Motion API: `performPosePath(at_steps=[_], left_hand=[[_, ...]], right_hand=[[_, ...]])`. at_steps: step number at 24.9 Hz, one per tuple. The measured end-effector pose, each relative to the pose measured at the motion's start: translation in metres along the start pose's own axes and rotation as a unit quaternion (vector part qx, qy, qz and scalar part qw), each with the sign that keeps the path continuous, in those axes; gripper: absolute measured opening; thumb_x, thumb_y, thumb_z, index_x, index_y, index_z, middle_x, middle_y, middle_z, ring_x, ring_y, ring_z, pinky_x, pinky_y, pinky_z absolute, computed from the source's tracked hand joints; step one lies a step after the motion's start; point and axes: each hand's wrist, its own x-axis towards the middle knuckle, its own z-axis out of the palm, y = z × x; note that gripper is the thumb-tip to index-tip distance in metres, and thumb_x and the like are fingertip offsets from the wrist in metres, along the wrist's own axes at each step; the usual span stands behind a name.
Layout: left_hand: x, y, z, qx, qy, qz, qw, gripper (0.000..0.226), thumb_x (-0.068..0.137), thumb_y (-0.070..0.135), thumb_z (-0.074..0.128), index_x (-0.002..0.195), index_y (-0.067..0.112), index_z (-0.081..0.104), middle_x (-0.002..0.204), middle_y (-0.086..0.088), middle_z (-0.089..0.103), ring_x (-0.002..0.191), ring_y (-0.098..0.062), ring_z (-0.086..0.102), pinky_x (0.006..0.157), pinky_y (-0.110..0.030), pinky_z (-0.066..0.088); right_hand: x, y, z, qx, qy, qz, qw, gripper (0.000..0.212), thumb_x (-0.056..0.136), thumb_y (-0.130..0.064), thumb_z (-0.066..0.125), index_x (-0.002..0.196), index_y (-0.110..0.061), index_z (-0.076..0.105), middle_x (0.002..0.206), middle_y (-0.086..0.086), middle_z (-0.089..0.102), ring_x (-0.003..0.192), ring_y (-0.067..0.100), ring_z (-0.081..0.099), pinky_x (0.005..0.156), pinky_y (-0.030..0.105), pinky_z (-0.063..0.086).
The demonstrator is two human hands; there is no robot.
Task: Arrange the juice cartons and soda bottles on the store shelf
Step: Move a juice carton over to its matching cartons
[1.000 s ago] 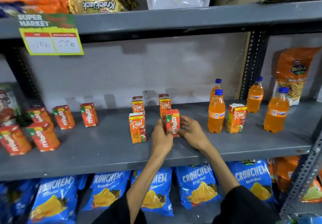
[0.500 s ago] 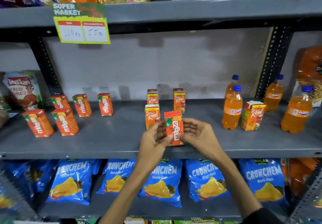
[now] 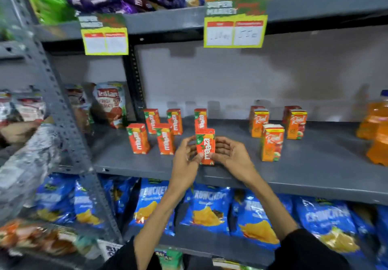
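Between both hands stands an upright red Maaza juice carton (image 3: pixel 205 146), near the front of the grey middle shelf (image 3: pixel 315 171). My left hand (image 3: pixel 185 160) grips its left side and my right hand (image 3: pixel 231 156) its right side. Several more Maaza cartons (image 3: pixel 165 141) stand in a group just to the left, one (image 3: pixel 200 119) directly behind the held carton. Three orange Real cartons (image 3: pixel 271 142) stand to the right. Orange soda bottles (image 3: pixel 375 127) show blurred at the far right edge.
Blue Crunchem chip bags (image 3: pixel 207 211) fill the shelf below. A perforated grey upright (image 3: pixel 69 127) rises at the left, with snack packets (image 3: pixel 111 104) behind it. Price tags (image 3: pixel 234 30) hang from the upper shelf, which holds more packets.
The view has swung left, so the soda bottles have slid to the right edge. Both hands have carried the Maaza carton leftward, now close to the other Maaza cartons.
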Motion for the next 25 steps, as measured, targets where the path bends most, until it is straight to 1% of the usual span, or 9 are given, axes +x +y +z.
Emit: performPosePath(at_steps=[2, 5, 8, 10, 15, 19, 22, 24, 25], left_hand=[[0.016, -0.011, -0.001, 0.005, 0.009, -0.003, 1.000, 0.059, 0.088, -0.022, 0.050, 0.113, 0.032, 0.050, 0.114, -0.007, 0.067, 0.096, 0.000, 0.067, 0.089, -0.019, 0.053], [0.036, -0.025, -0.009, 0.027, 0.001, -0.006, 1.000, 0.053, 0.089, -0.021, 0.048, 0.120, 0.022, 0.047, 0.120, -0.010, 0.065, 0.107, -0.015, 0.065, 0.097, -0.026, 0.052], [0.047, -0.035, -0.013, 0.052, -0.011, -0.015, 0.998, 0.053, 0.091, -0.017, 0.049, 0.137, 0.011, 0.044, 0.120, -0.001, 0.064, 0.112, -0.014, 0.064, 0.100, -0.030, 0.052], [0.049, -0.038, -0.013, 0.063, -0.014, -0.014, 0.998, 0.054, 0.093, -0.014, 0.051, 0.139, 0.012, 0.043, 0.121, 0.003, 0.063, 0.116, -0.013, 0.064, 0.101, -0.030, 0.053], [0.050, -0.038, -0.013, 0.054, -0.024, -0.021, 0.998, 0.052, 0.093, -0.009, 0.058, 0.138, 0.014, 0.045, 0.119, 0.005, 0.064, 0.114, -0.008, 0.064, 0.091, -0.013, 0.055], [0.049, -0.037, -0.012, 0.055, -0.025, -0.018, 0.998, 0.051, 0.093, -0.008, 0.060, 0.135, 0.016, 0.047, 0.121, 0.001, 0.067, 0.118, -0.013, 0.066, 0.102, -0.032, 0.056], [0.049, -0.045, -0.014, 0.061, -0.032, -0.032, 0.997, 0.055, 0.094, 0.000, 0.064, 0.142, 0.016, 0.044, 0.135, -0.003, 0.066, 0.126, -0.015, 0.062, 0.109, -0.043, 0.052], [0.029, -0.042, -0.011, 0.047, -0.001, -0.022, 0.999, 0.062, 0.093, 0.013, 0.069, 0.148, 0.020, 0.041, 0.143, 0.004, 0.059, 0.131, -0.011, 0.057, 0.111, -0.038, 0.048], [0.013, -0.037, -0.011, 0.043, 0.043, -0.011, 0.998, 0.060, 0.093, 0.018, 0.071, 0.146, 0.021, 0.044, 0.141, 0.008, 0.058, 0.129, -0.008, 0.057, 0.109, -0.033, 0.048]], right_hand=[[0.014, 0.009, 0.010, -0.007, 0.011, 0.014, 1.000, 0.043, 0.078, 0.010, 0.073, 0.114, -0.008, 0.060, 0.105, 0.016, 0.071, 0.091, 0.016, 0.069, 0.086, 0.030, 0.056], [0.032, 0.018, 0.027, -0.026, 0.032, 0.019, 0.999, 0.044, 0.080, 0.011, 0.071, 0.120, 0.000, 0.056, 0.108, 0.017, 0.069, 0.083, 0.003, 0.070, 0.080, 0.023, 0.057], [0.038, 0.018, 0.033, -0.042, 0.045, 0.020, 0.998, 0.047, 0.081, 0.004, 0.073, 0.124, 0.000, 0.055, 0.114, 0.015, 0.070, 0.097, 0.015, 0.071, 0.082, 0.019, 0.058], [0.037, 0.019, 0.034, -0.056, 0.049, 0.019, 0.997, 0.049, 0.083, 0.001, 0.072, 0.128, -0.001, 0.053, 0.116, 0.012, 0.068, 0.104, 0.019, 0.069, 0.085, 0.017, 0.057], [0.039, 0.021, 0.032, -0.065, 0.048, 0.024, 0.996, 0.050, 0.086, 0.003, 0.068, 0.132, -0.002, 0.050, 0.121, 0.014, 0.067, 0.110, 0.021, 0.067, 0.085, 0.018, 0.057], [0.039, 0.021, 0.032, -0.067, 0.054, 0.025, 0.996, 0.050, 0.087, 0.003, 0.067, 0.133, -0.002, 0.050, 0.120, 0.013, 0.067, 0.112, 0.024, 0.067, 0.085, 0.018, 0.057], [0.031, 0.016, 0.030, -0.059, 0.055, 0.037, 0.996, 0.055, 0.087, 0.000, 0.068, 0.137, -0.004, 0.046, 0.119, 0.010, 0.066, 0.109, 0.020, 0.067, 0.082, 0.012, 0.055], [0.015, 0.010, 0.022, -0.059, 0.085, 0.031, 0.994, 0.054, 0.088, -0.004, 0.069, 0.138, -0.007, 0.048, 0.119, 0.006, 0.065, 0.107, 0.015, 0.066, 0.083, 0.009, 0.053], [0.007, 0.007, 0.019, -0.065, 0.103, 0.016, 0.992, 0.049, 0.088, -0.005, 0.068, 0.134, -0.009, 0.052, 0.118, 0.004, 0.067, 0.107, 0.014, 0.067, 0.086, 0.012, 0.054]])
